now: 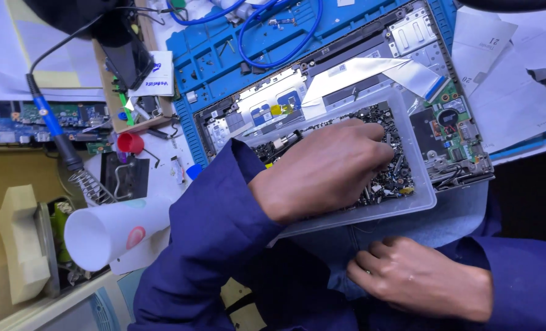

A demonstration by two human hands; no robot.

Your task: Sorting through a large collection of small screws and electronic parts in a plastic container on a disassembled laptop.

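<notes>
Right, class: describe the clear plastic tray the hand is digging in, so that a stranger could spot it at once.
Start at the blue work mat with the opened laptop base on it. The clear plastic tray lies across that base, the left hand reaching into it. Unlike everything nearby, it is see-through and holds a heap of small dark screws.

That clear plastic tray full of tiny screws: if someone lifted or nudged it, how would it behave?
The clear tray looks thin-walled, so it may flex when lifted. It sits on the opened laptop with one corner overhanging, so a push could tip it. The small dark screws lie loose and would probably slide and spill.
</notes>
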